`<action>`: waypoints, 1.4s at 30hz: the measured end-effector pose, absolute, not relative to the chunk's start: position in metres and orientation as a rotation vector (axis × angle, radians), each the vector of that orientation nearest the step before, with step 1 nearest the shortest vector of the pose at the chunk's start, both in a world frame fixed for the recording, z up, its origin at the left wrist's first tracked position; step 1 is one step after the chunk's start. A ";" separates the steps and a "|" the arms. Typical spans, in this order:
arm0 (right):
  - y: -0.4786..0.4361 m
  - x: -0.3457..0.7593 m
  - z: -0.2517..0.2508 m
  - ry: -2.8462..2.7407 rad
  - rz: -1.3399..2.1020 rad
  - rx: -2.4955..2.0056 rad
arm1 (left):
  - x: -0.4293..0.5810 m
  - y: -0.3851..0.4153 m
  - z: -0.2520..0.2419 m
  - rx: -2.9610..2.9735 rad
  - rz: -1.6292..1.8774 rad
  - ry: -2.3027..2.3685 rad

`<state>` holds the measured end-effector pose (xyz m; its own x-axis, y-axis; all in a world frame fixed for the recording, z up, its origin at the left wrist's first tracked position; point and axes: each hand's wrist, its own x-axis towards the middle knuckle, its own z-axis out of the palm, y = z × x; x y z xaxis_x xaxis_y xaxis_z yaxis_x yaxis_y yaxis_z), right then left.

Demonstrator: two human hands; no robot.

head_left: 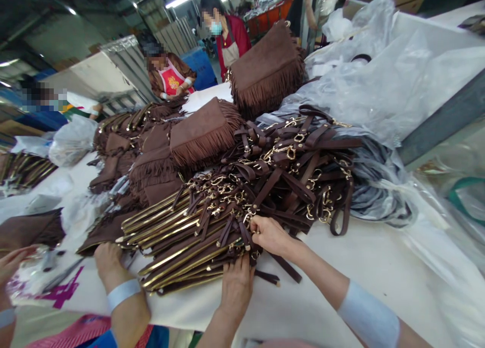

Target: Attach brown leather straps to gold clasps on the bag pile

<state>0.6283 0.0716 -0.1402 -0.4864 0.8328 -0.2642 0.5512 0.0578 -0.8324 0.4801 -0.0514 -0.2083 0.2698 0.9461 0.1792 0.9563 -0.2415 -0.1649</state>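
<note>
My left hand [237,285] lies with its fingers stretched over the near end of a stack of flat dark-brown bags [182,257] with gold zippers. My right hand [272,235] is closed in a pinch at the same end, on a gold strap clasp [248,217]; its fingertips partly hide what they grip. Short brown zipper tassels [228,230] hang around both hands. Just beyond is a tangled heap of brown straps [291,171] with gold clasps and rings.
Fringed brown bags [206,131] rise behind the stack. Plastic-wrapped bundles [379,181] lie to the right, beside a metal post [443,120]. At left, a co-worker's hand [108,257] touches a bag. Other people [172,78] work across the white table [322,287].
</note>
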 end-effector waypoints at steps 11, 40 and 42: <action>0.063 0.636 -0.160 -1.977 1.353 -1.415 | 0.495 -0.042 -0.199 -2.253 -0.118 -1.720; 0.024 0.695 -0.198 -1.891 -0.123 -1.624 | 0.501 -0.037 -0.194 -2.211 -0.307 -1.828; 0.034 0.700 -0.201 -2.013 -0.145 -1.638 | 0.501 -0.037 -0.194 -2.213 -0.315 -1.823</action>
